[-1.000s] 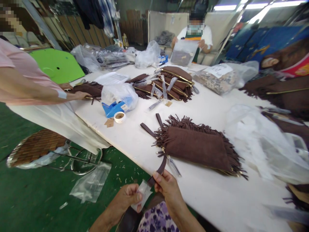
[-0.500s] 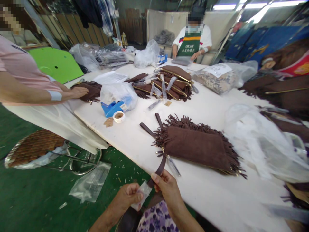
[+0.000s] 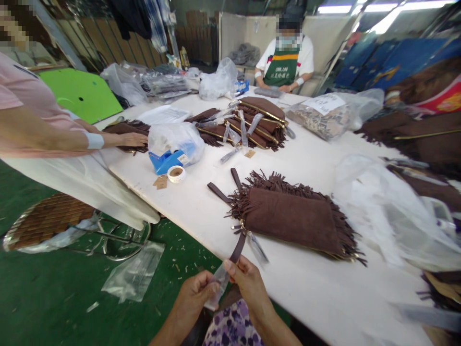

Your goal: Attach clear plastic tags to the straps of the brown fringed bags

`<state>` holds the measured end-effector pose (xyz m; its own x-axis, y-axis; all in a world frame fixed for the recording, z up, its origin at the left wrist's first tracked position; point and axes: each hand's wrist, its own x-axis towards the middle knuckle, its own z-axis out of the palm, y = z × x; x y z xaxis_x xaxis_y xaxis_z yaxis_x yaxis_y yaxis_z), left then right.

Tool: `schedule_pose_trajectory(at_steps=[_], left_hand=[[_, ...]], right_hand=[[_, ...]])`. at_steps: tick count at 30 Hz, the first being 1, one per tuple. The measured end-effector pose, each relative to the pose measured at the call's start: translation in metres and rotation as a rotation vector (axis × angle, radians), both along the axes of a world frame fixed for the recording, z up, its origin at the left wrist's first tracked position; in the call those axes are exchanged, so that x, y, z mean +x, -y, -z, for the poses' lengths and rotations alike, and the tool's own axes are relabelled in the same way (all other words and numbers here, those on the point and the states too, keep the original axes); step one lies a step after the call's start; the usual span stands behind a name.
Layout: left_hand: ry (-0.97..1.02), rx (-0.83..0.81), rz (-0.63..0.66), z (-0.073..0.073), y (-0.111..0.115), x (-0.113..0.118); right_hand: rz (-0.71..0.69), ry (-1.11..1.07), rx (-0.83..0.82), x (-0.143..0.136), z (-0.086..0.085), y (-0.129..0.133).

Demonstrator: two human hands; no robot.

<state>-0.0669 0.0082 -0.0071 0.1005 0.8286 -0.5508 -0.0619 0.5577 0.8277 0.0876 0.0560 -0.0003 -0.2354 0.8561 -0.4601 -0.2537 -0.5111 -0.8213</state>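
the left hand (image 3: pixel 194 294) pinches a clear plastic sleeve (image 3: pixel 222 279); just beside, the right hand's (image 3: pixel 248 281) thumb and fingers grip the brown wrist strap (image 3: pixel 238 247) where the sleeve meets it. the strap joins a fringed brown clutch (image 3: pixel 291 216) lying on the white table (image 3: pixel 196 211). beyond, a paper label (image 3: pixel 324 103) is unreadable; a green apron (image 3: pixel 283 76) seems to read "omlun".

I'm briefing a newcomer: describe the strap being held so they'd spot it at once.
On the white table, find the brown fringed bag in the middle foreground. From its near left corner, the strap runs down to the right hand at the table's edge. Unlike the two loops jutting out farther back, it is held, with a clear plastic sleeve at its end.
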Motion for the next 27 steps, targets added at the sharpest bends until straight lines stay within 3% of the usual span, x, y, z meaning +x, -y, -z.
schedule_pose_trajectory(at_steps=[6,10,15,20,27], left_hand=[[0.07,0.002,-0.053,0.012,-0.005,0.016],[0.07,0.034,-0.049,0.003,-0.01,0.018],[-0.139,0.046,0.136,-0.015,0.011,-0.014],[-0.123,-0.071,0.158,-0.007,0.04,-0.04],[-0.123,-0.008,0.129,-0.002,0.031,-0.017]], right_hand=[[-0.012,-0.039,-0.018,-0.006,0.008,0.003],[-0.061,0.035,-0.045,-0.003,0.006,0.004],[-0.032,0.08,-0.12,0.005,0.008,0.002],[0.071,0.091,-0.207,0.006,0.017,-0.002],[0.07,0.084,-0.291,0.007,0.018,-0.001]])
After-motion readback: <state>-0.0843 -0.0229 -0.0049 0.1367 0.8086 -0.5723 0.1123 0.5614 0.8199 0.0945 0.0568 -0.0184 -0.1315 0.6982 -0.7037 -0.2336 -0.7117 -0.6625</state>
